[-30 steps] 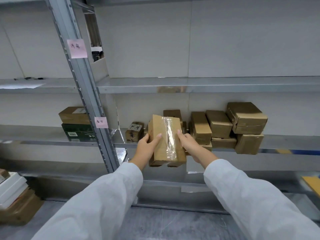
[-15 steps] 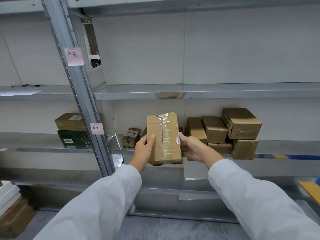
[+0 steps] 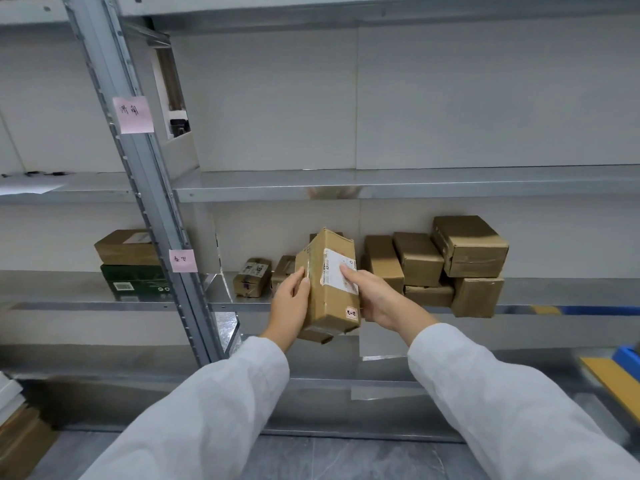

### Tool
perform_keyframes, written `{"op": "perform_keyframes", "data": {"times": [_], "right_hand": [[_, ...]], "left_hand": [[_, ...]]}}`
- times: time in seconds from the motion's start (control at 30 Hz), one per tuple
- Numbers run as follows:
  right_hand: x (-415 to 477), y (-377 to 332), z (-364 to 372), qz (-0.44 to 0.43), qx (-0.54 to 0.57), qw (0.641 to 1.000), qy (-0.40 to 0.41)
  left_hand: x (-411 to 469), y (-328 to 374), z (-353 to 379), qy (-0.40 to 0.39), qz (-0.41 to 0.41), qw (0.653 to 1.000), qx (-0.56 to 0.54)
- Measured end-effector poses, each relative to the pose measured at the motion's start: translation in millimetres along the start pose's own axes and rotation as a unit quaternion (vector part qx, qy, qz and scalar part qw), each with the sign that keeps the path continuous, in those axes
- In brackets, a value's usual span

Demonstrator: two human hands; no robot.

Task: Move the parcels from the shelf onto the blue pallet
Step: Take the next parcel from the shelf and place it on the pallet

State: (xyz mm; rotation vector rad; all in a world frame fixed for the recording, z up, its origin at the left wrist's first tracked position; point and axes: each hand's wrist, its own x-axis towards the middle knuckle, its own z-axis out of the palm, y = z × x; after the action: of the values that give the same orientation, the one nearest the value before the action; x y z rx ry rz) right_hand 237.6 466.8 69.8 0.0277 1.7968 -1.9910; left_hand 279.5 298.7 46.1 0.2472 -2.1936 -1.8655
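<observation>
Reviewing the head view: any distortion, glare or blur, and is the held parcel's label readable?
Head view: wide-angle distortion tilts the shelf upright. Head view: a brownish reflection sits on the upper shelf lip. Head view: the held parcel is fairly sharp, but its white label is too soft to read; the lower right corner is smeared.

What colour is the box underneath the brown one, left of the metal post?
The lower box is dark green; the head view shows it.
</observation>
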Motion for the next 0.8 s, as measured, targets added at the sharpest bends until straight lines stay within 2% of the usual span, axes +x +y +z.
{"op": "perform_keyframes", "data": {"times": [0.17, 0.47, 0.8], "right_hand": [[-4.8, 14.6, -5.6, -0.003, -0.038, 0.999, 0.039], [-14.8, 33.8, -13.4, 0.018, -0.084, 0.991, 0.103], [-44.0, 41.0, -30.3, 0.058, -0.098, 0.965, 0.238]], "left_hand": [[-4.7, 1.8, 7.3, -0.065, -0.06, 0.996, -0.014], [-1.6, -36.1, 14.8, -0.144, -0.075, 0.987, -0.006], [4.5, -43.5, 62.6, -0.259, -0.116, 0.958, -0.037]]}}
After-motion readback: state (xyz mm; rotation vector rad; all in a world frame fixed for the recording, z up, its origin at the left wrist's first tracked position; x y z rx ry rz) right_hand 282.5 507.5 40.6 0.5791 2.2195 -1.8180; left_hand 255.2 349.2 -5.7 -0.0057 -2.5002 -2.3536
